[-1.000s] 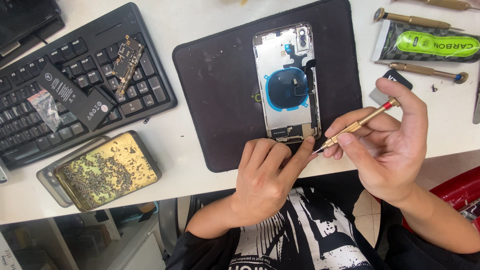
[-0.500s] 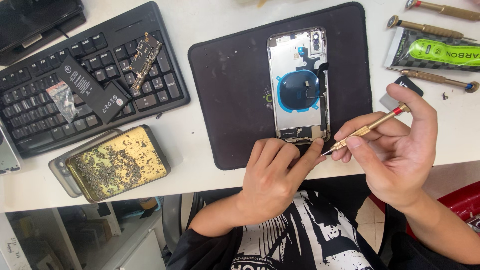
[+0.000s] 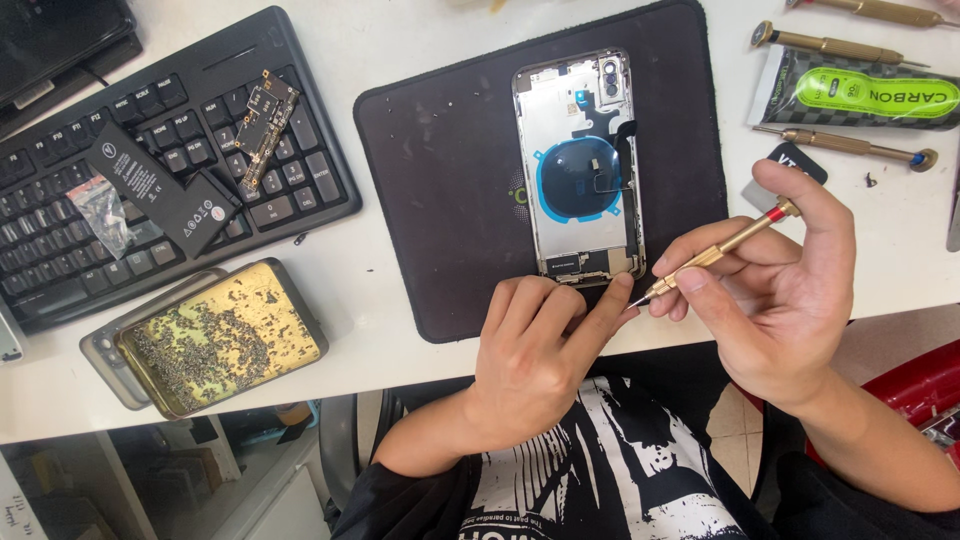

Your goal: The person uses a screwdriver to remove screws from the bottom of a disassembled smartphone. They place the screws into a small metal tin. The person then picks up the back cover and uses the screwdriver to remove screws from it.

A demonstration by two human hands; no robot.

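the opened phone housing (image 3: 580, 165) lies on the dark mat (image 3: 440, 170). the left hand (image 3: 535, 355), fingers curled, presses its bottom edge; the right hand (image 3: 785, 290) grasps a brass screwdriver (image 3: 715, 252), tip beside that corner. a keyboard (image 3: 160, 160) sits left of the mat.

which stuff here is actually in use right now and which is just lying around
In use:
- opened phone shell
- dark work mat beneath it
- brass screwdriver, held in the right hand
- left hand, at the shell's lower edge

Lying about:
- keyboard
- black battery
- circuit board
- tin of screws
- spare screwdrivers
- green packet
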